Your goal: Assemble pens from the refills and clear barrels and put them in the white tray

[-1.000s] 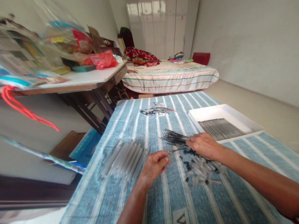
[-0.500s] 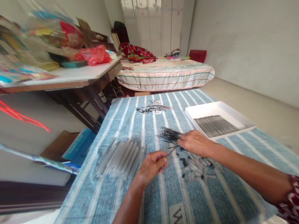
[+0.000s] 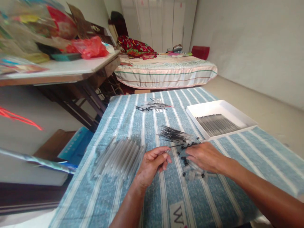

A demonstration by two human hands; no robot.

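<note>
My left hand is closed, with a thin black pen refill pinched at its fingertips and pointing right. Over a scatter of small black pen parts is my right hand, its fingers bent down and together. Whatever is between those fingertips is hidden. Just beyond the hands lies a bundle of dark pen refills. Clear plastic pieces are heaped below my right hand. To the left, translucent grey pen barrels lie side by side in a pile.
A white box at the back right holds a row of grey pens. More thin dark pieces lie at the far end of the striped cloth. A cluttered side table stands left; a bed is behind.
My right hand has moved from the refill bundle down toward me, over the small black parts. My left hand stays nearly in place with its refill, which now lies flatter. The view has shifted slightly.
</note>
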